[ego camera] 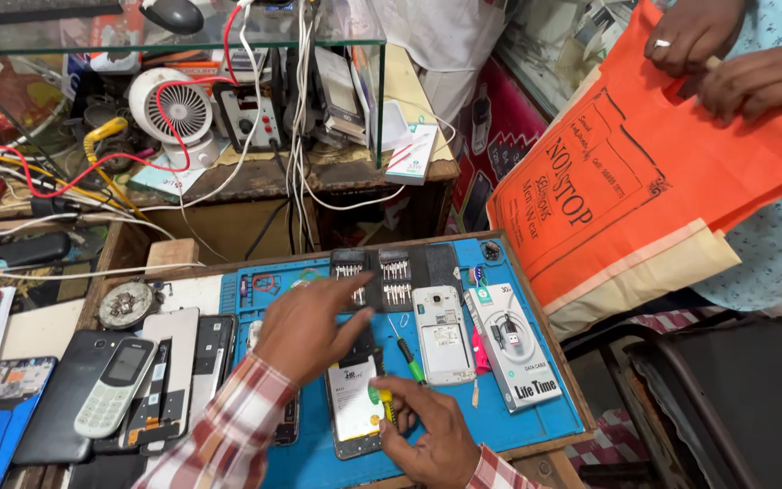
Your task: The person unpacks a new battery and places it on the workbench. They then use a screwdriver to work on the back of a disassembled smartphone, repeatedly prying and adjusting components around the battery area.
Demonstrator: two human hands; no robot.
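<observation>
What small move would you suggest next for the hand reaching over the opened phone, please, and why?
Probably lower the left hand to steady the opened phone on the blue mat. That hand hovers above it, while the right hand already holds a green-handled screwdriver at the phone's edge.

A long white cable box (pixel 510 345) with a clear window lies on my blue mat, at the right, just beside an opened white phone (pixel 443 334) whose back carries a small pale label. Under my hands, a phone's battery (pixel 356 406) shows a white and black label. The grey keypad phone (pixel 117 387) at my left has a dark, blank screen. Another person holds up an orange bag (pixel 626 172) with black print and a cream lower edge.
</observation>
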